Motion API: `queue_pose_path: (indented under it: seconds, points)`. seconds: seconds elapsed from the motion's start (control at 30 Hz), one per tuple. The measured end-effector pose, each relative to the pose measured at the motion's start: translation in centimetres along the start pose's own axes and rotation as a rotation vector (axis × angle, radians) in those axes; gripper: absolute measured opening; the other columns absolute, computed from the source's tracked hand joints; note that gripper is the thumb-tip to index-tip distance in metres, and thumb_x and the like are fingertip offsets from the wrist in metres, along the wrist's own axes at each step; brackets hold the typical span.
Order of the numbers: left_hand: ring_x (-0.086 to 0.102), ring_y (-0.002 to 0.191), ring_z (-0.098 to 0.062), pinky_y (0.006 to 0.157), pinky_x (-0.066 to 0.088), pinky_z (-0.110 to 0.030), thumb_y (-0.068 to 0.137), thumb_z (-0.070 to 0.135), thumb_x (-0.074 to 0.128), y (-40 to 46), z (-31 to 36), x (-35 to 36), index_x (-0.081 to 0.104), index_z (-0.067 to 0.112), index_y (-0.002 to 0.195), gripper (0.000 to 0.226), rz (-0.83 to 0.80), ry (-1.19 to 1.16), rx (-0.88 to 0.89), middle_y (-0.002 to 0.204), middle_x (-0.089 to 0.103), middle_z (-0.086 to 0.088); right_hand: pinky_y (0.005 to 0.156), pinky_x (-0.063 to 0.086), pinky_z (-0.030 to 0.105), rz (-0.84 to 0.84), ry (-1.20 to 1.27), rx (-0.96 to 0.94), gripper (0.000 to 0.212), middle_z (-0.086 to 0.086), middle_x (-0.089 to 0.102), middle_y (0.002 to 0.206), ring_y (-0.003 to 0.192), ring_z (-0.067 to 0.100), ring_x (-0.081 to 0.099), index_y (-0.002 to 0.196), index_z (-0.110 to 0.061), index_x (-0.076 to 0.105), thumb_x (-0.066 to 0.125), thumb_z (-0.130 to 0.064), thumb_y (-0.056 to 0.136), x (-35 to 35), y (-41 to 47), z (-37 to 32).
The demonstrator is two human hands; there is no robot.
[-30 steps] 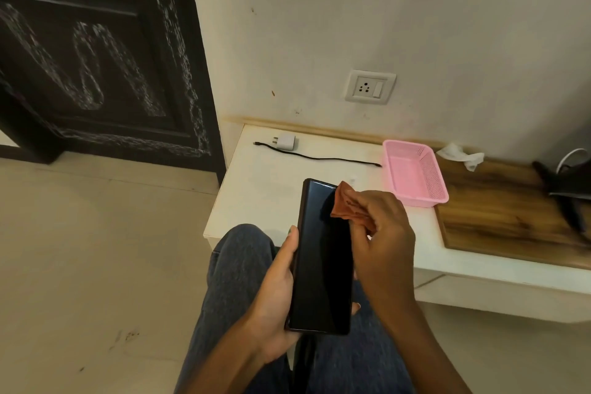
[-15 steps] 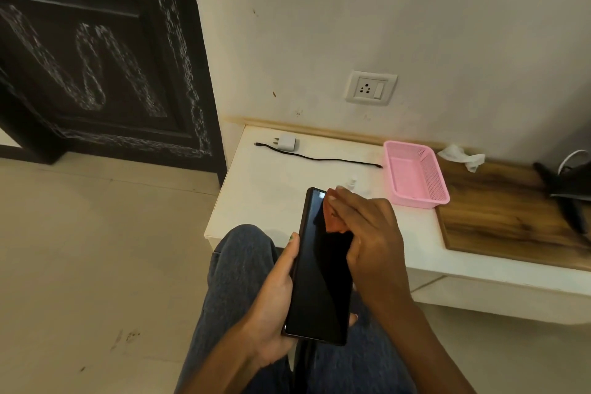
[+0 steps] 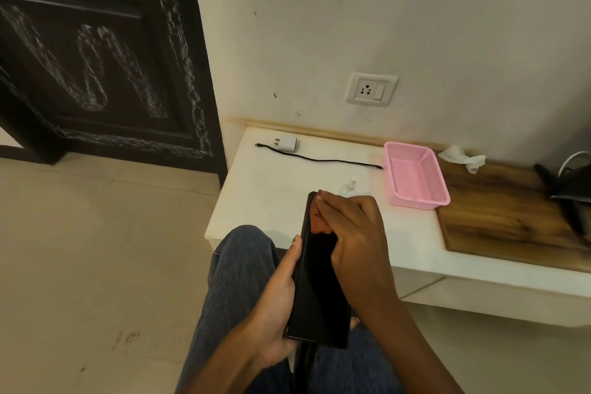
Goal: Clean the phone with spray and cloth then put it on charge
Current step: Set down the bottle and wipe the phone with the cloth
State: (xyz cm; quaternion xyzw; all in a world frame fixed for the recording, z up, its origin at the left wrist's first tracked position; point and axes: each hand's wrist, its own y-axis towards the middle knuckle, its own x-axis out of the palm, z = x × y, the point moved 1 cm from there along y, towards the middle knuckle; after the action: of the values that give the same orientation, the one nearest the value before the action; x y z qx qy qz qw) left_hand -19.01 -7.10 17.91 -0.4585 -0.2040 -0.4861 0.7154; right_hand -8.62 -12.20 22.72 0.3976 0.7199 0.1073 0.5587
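My left hand (image 3: 277, 304) grips a black phone (image 3: 319, 294) by its left edge, screen up, above my lap. Pressed flat on the top of the screen, my right hand (image 3: 351, 227) holds an orange cloth (image 3: 319, 224) under its fingers; only a small patch of cloth shows. A small clear spray bottle (image 3: 349, 186) stands on the white ledge (image 3: 275, 201) just behind the phone. A white charger plug (image 3: 287, 144) and its black cable (image 3: 319, 159) lie near the wall, below the wall socket (image 3: 371, 89).
A pink plastic basket (image 3: 415, 181) sits on the ledge to the right. Beside it are a wooden board (image 3: 505, 211), a crumpled white tissue (image 3: 463, 158) and a dark object (image 3: 572, 189) at the far right. A dark carved door (image 3: 96, 51) stands left.
My right hand moved the cloth from the phone's top right corner leftward across the upper screen. The spray bottle behind the phone came into sight.
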Motion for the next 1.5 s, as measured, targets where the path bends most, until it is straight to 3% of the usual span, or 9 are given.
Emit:
queue_pose_path:
  seconds: [0.23,0.37,0.63,0.87,1.03,1.17,1.27,1.43,1.5]
  points:
    - [0.069,0.097,-0.030,0.082,0.055,-0.049,0.079,0.067,0.047,0.1,-0.2,-0.5,0.070,0.023,0.112,0.060,-0.023,0.015,-0.003,0.107,0.072,-0.013,0.068,0.054,0.040,-0.010,-0.010,-0.054,0.025,0.010,0.072,0.101,0.079,0.031,0.061,0.099,0.001,0.071,0.056,-0.013,0.085,-0.6,-0.1,0.9]
    - [0.069,0.097,-0.033,0.078,0.056,-0.047,0.077,0.066,0.050,0.2,0.3,-0.3,0.070,0.021,0.113,0.061,-0.023,0.019,-0.004,0.110,0.071,-0.016,0.070,0.052,0.036,-0.006,0.013,-0.045,0.031,0.009,0.071,0.103,0.080,0.030,0.060,0.099,0.001,0.071,0.048,-0.017,0.086,-0.2,0.2,0.1]
    - [0.068,0.101,-0.029,0.080,0.055,-0.048,0.081,0.067,0.044,0.2,-0.1,-0.3,0.069,0.025,0.115,0.059,-0.004,0.012,-0.018,0.113,0.071,-0.013,0.068,0.050,0.039,0.017,-0.018,-0.063,0.024,0.007,0.072,0.101,0.083,0.030,0.059,0.099,-0.001,0.071,0.065,-0.004,0.076,0.1,0.3,1.2]
    - [0.071,0.095,-0.029,0.071,0.057,-0.042,0.081,0.065,0.045,0.1,0.0,-1.1,0.072,0.023,0.108,0.057,-0.017,-0.029,-0.006,0.106,0.073,-0.012,0.070,0.048,0.034,-0.038,0.047,-0.160,0.025,0.003,0.073,0.099,0.087,0.019,0.052,0.096,-0.003,0.073,0.052,-0.014,0.087,0.3,-0.7,0.7]
    - [0.070,0.095,-0.029,0.076,0.056,-0.044,0.083,0.067,0.044,0.3,0.1,-0.6,0.070,0.022,0.112,0.060,-0.009,0.020,-0.010,0.107,0.073,-0.013,0.067,0.049,0.039,0.025,0.019,-0.076,0.021,0.006,0.072,0.101,0.082,0.027,0.058,0.097,-0.002,0.072,0.063,-0.005,0.079,0.2,0.4,0.9]
    - [0.067,0.106,-0.028,0.079,0.056,-0.040,0.083,0.063,0.046,0.3,0.4,-0.8,0.070,0.024,0.113,0.055,-0.005,-0.012,0.011,0.115,0.070,-0.012,0.069,0.049,0.037,-0.011,0.031,-0.149,0.021,0.003,0.072,0.103,0.090,0.018,0.051,0.099,-0.005,0.072,0.059,-0.007,0.084,0.7,-1.2,0.3]
    - [0.069,0.102,-0.028,0.076,0.056,-0.042,0.084,0.064,0.044,0.3,0.1,-0.8,0.069,0.024,0.113,0.056,-0.007,-0.015,0.003,0.112,0.072,-0.012,0.070,0.047,0.036,-0.038,0.054,-0.151,0.026,0.001,0.072,0.101,0.090,0.017,0.050,0.096,-0.006,0.074,0.050,-0.015,0.088,0.4,-1.1,0.7]
    - [0.070,0.098,-0.029,0.077,0.056,-0.044,0.083,0.068,0.041,0.5,0.0,-0.2,0.070,0.024,0.112,0.060,-0.016,0.035,-0.024,0.109,0.072,-0.012,0.069,0.049,0.037,0.043,0.023,-0.078,0.023,0.005,0.072,0.102,0.088,0.020,0.053,0.097,-0.003,0.073,0.056,-0.013,0.085,0.3,0.3,1.4]
    - [0.068,0.104,-0.030,0.078,0.056,-0.043,0.082,0.067,0.044,0.4,0.2,-0.3,0.070,0.024,0.113,0.059,-0.027,0.003,-0.020,0.114,0.070,-0.013,0.069,0.048,0.036,0.043,0.054,-0.107,0.028,0.003,0.072,0.103,0.088,0.017,0.050,0.097,-0.004,0.073,0.049,-0.017,0.092,0.6,-0.9,1.0]
